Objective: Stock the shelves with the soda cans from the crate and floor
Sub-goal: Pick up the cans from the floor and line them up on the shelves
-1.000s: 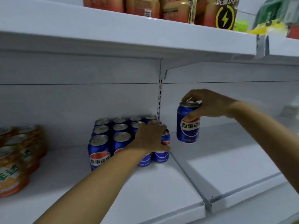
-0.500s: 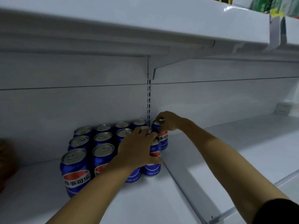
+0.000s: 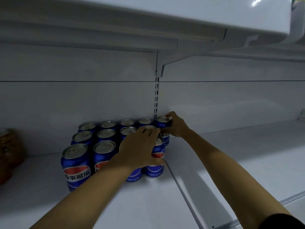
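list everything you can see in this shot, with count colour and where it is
blue soda cans: about fourteen visible, blue with silver tops and a red-and-white logo, packed in rows on the left shelf board against the back wall
back-corner can: one, blue, at the right end of the back row by the slotted upright
front-right can: one, blue, at the group's front right corner
orange packs: blurred, count unclear, far left of the shelf
shelf: white, two boards meeting at a seam; another white shelf overhead
slotted upright: one, white, on the back wall
left hand: grips the front-right can
right hand: grips the back-corner can
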`<state>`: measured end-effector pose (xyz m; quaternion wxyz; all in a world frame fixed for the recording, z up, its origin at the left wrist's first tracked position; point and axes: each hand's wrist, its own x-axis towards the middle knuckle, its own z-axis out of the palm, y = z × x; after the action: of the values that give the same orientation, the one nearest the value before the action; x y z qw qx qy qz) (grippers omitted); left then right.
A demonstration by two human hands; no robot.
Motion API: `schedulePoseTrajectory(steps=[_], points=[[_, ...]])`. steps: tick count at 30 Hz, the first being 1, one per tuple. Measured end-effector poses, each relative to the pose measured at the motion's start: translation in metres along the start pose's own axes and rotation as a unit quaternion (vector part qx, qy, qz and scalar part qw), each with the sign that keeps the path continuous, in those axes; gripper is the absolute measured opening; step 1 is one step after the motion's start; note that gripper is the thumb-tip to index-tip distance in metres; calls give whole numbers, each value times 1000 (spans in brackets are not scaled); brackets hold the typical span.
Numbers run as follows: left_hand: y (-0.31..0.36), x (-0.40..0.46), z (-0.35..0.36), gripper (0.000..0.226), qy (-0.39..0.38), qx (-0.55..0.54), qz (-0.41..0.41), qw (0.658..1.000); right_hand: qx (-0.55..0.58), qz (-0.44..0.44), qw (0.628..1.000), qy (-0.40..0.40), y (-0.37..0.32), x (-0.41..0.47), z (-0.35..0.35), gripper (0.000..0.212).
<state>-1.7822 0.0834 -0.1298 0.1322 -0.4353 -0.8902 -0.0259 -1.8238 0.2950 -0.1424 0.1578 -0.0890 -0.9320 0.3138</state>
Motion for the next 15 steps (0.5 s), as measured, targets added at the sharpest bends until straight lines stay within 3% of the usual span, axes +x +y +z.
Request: schedulePoseTrajectory(steps=[15], points=[[0,2,2,91,4,9,4,1000,22,31,999,-7,-3,-3,7,70]])
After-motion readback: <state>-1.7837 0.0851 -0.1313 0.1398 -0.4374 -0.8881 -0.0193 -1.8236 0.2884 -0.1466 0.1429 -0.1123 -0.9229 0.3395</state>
